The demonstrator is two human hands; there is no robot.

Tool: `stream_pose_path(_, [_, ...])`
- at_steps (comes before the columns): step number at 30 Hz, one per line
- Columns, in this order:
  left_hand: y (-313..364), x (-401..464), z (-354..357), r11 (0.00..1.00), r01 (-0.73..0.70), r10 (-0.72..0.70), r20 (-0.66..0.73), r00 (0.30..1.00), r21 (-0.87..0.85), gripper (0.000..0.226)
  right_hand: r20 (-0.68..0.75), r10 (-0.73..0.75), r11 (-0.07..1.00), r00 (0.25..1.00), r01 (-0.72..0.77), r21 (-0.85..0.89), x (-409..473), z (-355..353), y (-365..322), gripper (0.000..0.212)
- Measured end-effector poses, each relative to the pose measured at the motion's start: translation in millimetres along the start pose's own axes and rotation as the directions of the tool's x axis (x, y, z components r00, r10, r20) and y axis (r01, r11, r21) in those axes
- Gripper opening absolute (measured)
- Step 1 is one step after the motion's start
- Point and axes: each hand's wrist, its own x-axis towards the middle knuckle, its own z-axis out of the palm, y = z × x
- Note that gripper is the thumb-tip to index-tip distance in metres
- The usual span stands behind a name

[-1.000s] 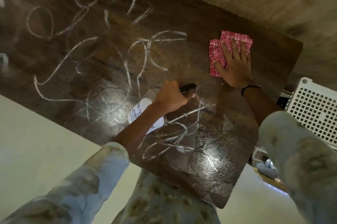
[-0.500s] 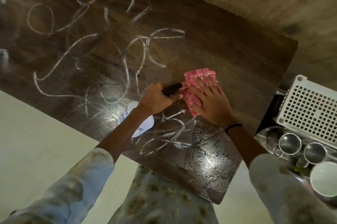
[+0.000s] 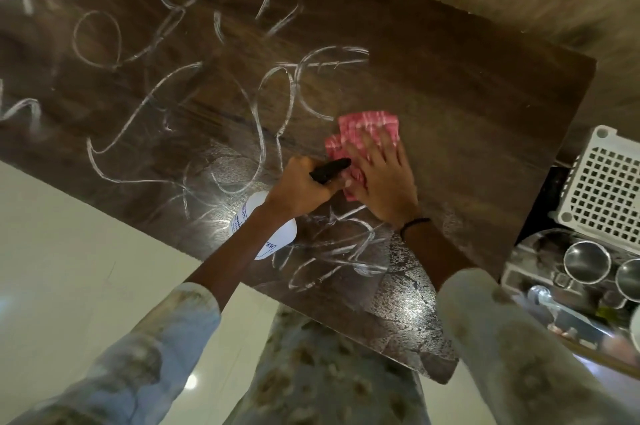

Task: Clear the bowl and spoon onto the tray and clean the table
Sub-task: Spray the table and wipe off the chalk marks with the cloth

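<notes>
A dark wooden table (image 3: pixel 450 85) carries white looping streaks of foam and a wet patch near its front corner. My right hand (image 3: pixel 384 179) presses flat, fingers spread, on a folded red checked cloth (image 3: pixel 367 127) at the table's middle right. Just left of it my left hand (image 3: pixel 301 184) grips a white spray bottle (image 3: pixel 277 234) by its black trigger head, the nozzle pointing at the cloth. The bottle's body hangs below my wrist, over the table's front part. No bowl or spoon lies on the table.
To the right, lower than the table, stands a metal tray (image 3: pixel 533 251) with two steel cups (image 3: pixel 585 262) and other dishes. A white perforated plastic basket (image 3: pixel 609 189) sits behind it. Pale floor tiles (image 3: pixel 69 251) lie at the left.
My right hand slid the cloth from the far right part of the table toward the middle, next to my left hand, then a little away from me. My left hand with the bottle stayed about where it was.
</notes>
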Motion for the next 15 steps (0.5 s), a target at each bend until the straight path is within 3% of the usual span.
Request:
stream_pose_path(4, [-14, -3, 0, 1.000, -0.010, 0.010, 0.022, 1.000, 0.009, 0.036, 0.047, -0.024, 0.998, 0.999, 0.027, -0.062, -54, 5, 34, 0.065])
stream_pose_path(9, [-29, -16, 7, 0.996, 0.024, -0.030, 0.068, 0.997, 0.085, 0.069, -0.002, 0.197, 0.980, 0.980, -0.197, 0.001, -37, -10, 69, 0.067])
stream_pose_path(13, [-27, -32, 15, 0.998, 0.000, -0.006, 0.107, 0.994, 0.059, 0.045, -0.027, 0.401, 0.910, 0.916, -0.395, 0.123, 3, -10, 42, 0.071])
stream_pose_path(15, [-29, -41, 23, 0.999, -0.001, -0.005, 0.106, 0.994, 0.054, 0.042, -0.015, 0.372, 0.923, 0.928, -0.368, 0.113, 9, -8, 28, 0.072])
